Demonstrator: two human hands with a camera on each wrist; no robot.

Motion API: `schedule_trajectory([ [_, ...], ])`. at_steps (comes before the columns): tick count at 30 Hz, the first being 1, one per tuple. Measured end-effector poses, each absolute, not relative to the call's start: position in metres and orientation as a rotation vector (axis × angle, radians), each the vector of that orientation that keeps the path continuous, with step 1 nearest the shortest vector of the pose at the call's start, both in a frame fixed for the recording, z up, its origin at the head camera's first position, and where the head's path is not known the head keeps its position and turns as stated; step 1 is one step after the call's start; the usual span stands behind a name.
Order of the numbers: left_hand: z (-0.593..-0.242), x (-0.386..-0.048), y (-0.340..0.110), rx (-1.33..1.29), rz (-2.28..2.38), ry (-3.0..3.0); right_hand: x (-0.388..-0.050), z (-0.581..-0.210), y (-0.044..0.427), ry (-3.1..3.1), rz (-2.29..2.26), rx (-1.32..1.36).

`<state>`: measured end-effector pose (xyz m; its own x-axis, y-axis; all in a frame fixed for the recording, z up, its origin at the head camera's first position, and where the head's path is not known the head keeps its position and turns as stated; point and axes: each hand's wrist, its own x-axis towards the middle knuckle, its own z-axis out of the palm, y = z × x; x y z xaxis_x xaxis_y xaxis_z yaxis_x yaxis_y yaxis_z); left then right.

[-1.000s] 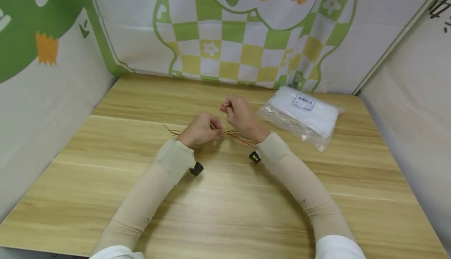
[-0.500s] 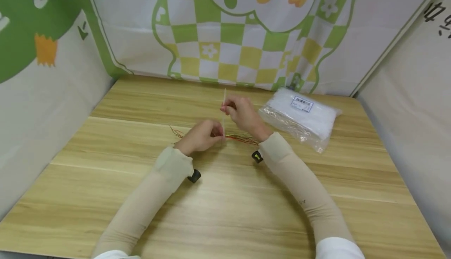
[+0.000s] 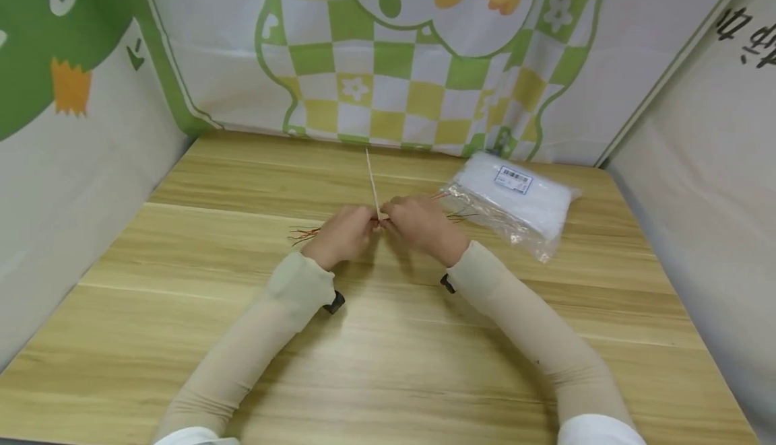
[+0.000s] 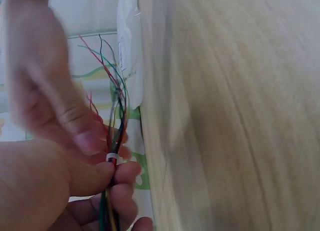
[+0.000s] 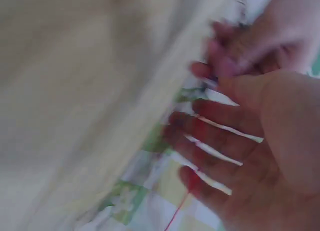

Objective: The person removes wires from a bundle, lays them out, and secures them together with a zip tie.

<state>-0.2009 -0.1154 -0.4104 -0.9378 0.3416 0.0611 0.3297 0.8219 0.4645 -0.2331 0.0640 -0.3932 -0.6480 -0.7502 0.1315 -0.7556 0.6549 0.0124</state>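
Note:
Above the table, my left hand (image 3: 342, 235) pinches a bundle of thin coloured wires (image 4: 122, 111) between thumb and fingers. A white cable tie (image 4: 112, 155) circles the bundle at the fingertips; its tail (image 3: 372, 179) sticks out away from me in the head view. My right hand (image 3: 424, 228) is beside the left, its fingers fairly straight and spread along the wires. Blur in the right wrist view hides exactly where the right fingers (image 5: 220, 141) touch them. Loose wire ends (image 3: 304, 234) poke out left of the left hand, and others show past the right.
A clear plastic bag (image 3: 515, 192) of white strips with a barcode label lies at the back right of the wooden table (image 3: 388, 364). Fabric walls (image 3: 388, 95) enclose the table's back and sides.
My right hand held the upright tie tail and has since come down off it to the wires beside my left hand. The tail leans left, free. My left hand keeps its hold.

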Motion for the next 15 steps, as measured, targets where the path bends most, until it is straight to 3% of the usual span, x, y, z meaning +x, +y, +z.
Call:
schedule_trajectory([
  [7,-0.403,-0.2,-0.117,0.616,0.733,2.957,-0.23,-0.418,0.074,-2.464,-0.123,1.257],
  [15,-0.395,-0.19,-0.119,0.838,0.545,3.008,-0.229,-0.414,0.085,-2.476,0.003,1.246],
])
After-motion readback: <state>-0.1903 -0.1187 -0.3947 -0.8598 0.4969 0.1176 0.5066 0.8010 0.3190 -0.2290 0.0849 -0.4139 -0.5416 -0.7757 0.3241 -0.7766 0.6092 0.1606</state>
